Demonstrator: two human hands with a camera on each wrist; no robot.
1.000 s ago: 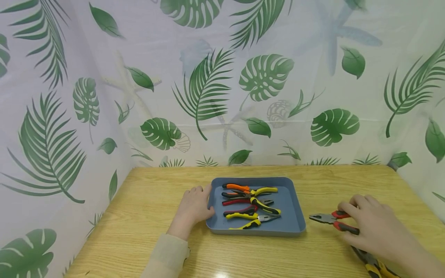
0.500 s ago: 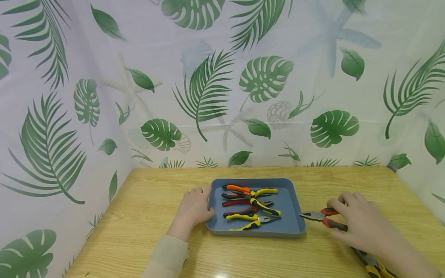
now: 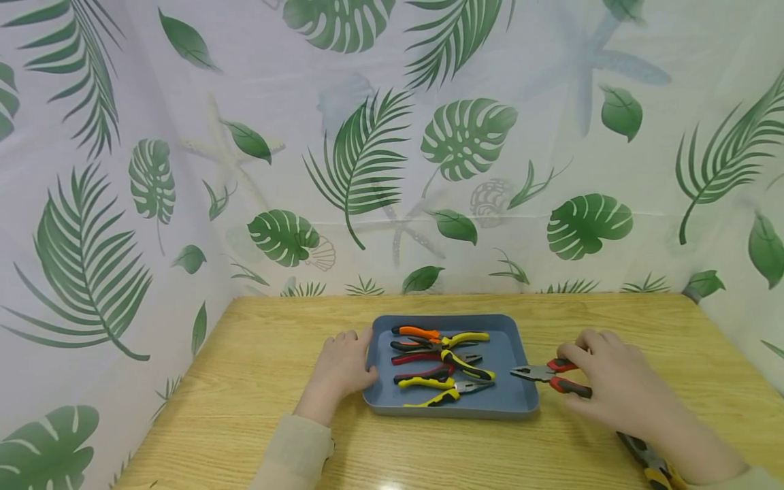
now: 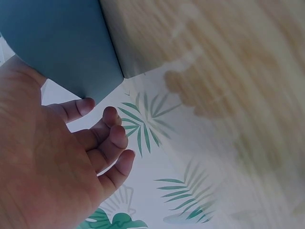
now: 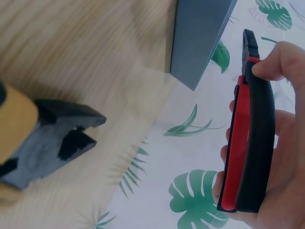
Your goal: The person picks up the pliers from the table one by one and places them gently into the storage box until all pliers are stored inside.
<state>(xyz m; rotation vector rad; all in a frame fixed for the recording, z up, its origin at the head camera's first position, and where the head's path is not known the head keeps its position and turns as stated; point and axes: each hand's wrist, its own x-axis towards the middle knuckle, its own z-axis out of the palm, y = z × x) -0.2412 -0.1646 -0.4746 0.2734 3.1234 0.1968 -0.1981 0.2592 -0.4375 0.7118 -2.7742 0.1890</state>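
My right hand [image 3: 618, 378] grips combination pliers [image 3: 539, 373] with red and black handles. Their grey nose, slightly parted, points left and reaches over the right wall of a blue-grey tray [image 3: 453, 411]. In the right wrist view the thumb lies along the black grip [image 5: 259, 143] and the other fingers wrap behind. At the tray's left side, my left hand [image 3: 339, 364] holds the wall, thumb at the rim; in the left wrist view its remaining fingers [image 4: 112, 148] curl loosely beside the tray wall [image 4: 62, 43].
Several pliers lie in the tray, among them an orange-handled pair [image 3: 416, 332], a red-handled pair [image 3: 416, 356] and yellow-handled long-nose pliers [image 3: 429, 382]. Another yellow-handled pair [image 3: 640, 449] rests on the wooden table [image 3: 294, 313] below my right forearm. Leaf-printed cloth [image 3: 380, 265] hangs behind.
My right hand has moved left with the red-handled pliers, from beside the tray until their nose overlaps its right wall. The left hand and the tray have stayed put.
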